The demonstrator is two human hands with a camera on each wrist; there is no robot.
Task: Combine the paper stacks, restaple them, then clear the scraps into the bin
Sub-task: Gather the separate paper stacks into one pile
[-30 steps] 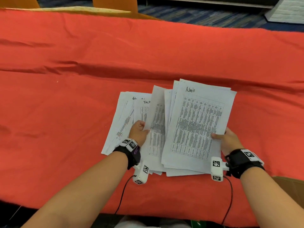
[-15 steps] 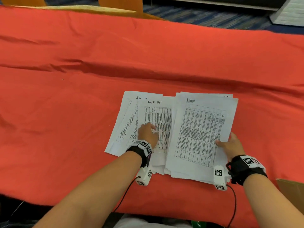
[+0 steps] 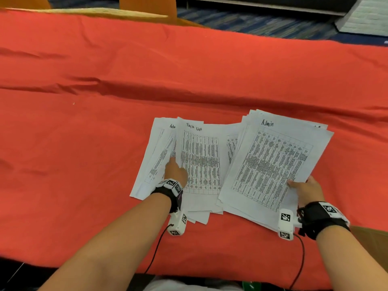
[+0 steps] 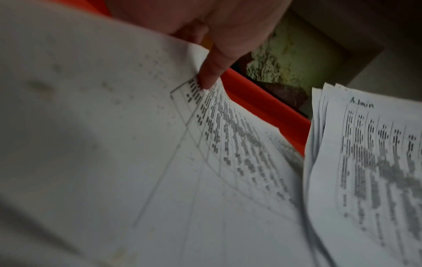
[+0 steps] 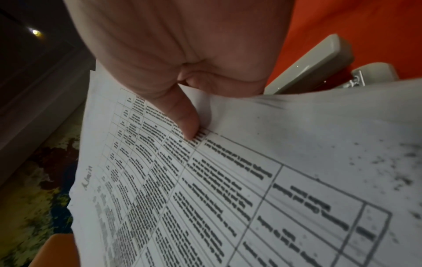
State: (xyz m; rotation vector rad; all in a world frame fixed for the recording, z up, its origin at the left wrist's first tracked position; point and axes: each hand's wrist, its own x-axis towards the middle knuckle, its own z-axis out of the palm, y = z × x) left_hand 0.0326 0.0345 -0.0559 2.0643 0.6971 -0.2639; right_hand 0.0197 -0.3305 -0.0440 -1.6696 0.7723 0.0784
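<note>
Printed sheets lie fanned on the red tablecloth [image 3: 94,154]. My right hand [image 3: 305,187] pinches the lower right edge of the stack headed "Admin" [image 3: 273,162], thumb [image 5: 184,117] on top and fingers hidden beneath. My left hand [image 3: 175,172] pinches the left edge of the "Task list" sheets [image 3: 201,160]; its thumb [image 4: 211,74] presses on the print, and the fingers are hidden under the paper. More sheets [image 3: 150,164] stick out to the left under that hand. A grey stapler [image 5: 306,66] lies on the cloth beyond my right hand, hidden in the head view.
A brown cardboard edge [image 3: 369,235] shows at the table's near right corner. Orange chair backs [image 3: 147,5] stand beyond the far edge, with patterned carpet behind. Wrinkled cloth stretches bare to the left and far side of the papers.
The "Task list" sheet was laid flat. My right hand drew the "Admin" stack to the right, opening a gap. My left hand slid to the left edge of the "Task list" sheets.
</note>
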